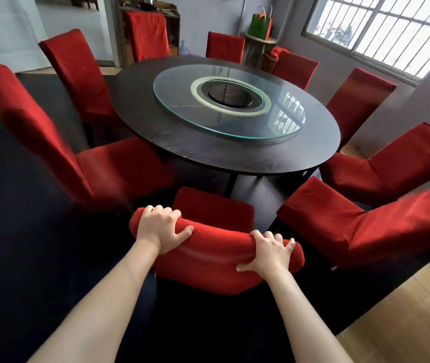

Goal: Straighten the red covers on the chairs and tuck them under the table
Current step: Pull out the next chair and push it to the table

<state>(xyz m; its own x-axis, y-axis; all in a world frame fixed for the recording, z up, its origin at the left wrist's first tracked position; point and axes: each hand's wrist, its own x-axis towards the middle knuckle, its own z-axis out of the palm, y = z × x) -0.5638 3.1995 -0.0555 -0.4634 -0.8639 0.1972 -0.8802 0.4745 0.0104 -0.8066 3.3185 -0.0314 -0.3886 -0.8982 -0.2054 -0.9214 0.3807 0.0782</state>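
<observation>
From my head camera I look down on the nearest chair [216, 231], its red cover [208, 273] stretched over the backrest right below me. My left hand [160, 227] is wrapped over the left end of the top rail, fingers curled forward and thumb lying along the near face; my right hand [268, 254] grips the right end the same way, thumb reaching left across the cloth. The two hands are well apart, one at each end. The seat points toward the round dark table [182, 150] with its glass turntable [234, 121], yet its front edge sits short of the tabletop, so I judge this chair is not tucked in. I judge the step in hand is the push. The cover looks fairly smooth, with only a shallow crease under the rail. The next move calls for an even shove from both hands, straight between the left chair [59, 153] and the right chair [365, 226], which stand near on either side and also sit out from the table.
</observation>
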